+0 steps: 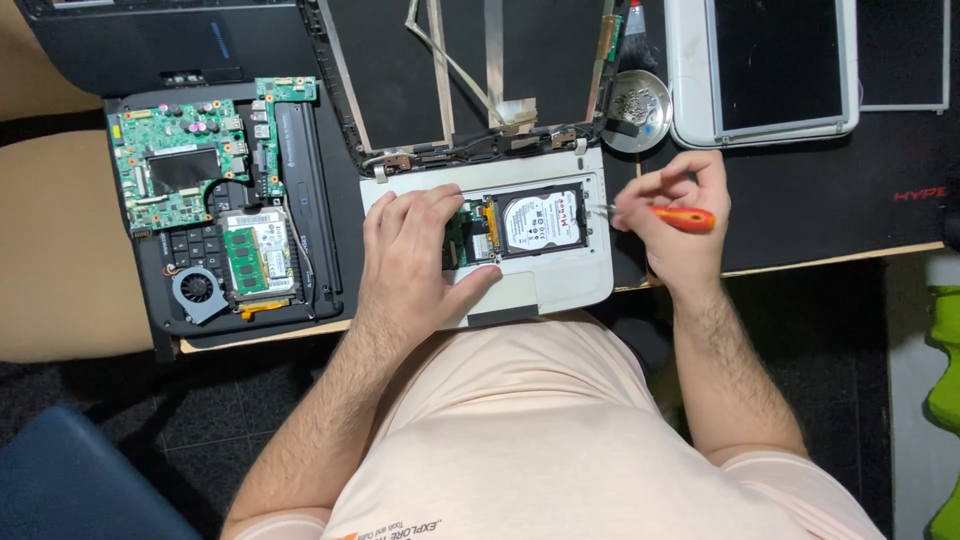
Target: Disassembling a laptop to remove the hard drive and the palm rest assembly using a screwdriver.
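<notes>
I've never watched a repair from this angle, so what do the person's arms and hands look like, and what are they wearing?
Both the left hand and the right hand are bare: no gloves, rings or watch show. The forearms are bare and hairy up to the elbows, with no sleeves reaching them. The person wears a pale peach T-shirt with small dark and orange print near its lower edge.

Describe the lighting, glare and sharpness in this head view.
Head view: even overhead light, soft shadows; mild glare on the shiny silver hard drive and round metal screw dish; right hand with orange-handled screwdriver slightly soft; green circuit board sharp.
</notes>
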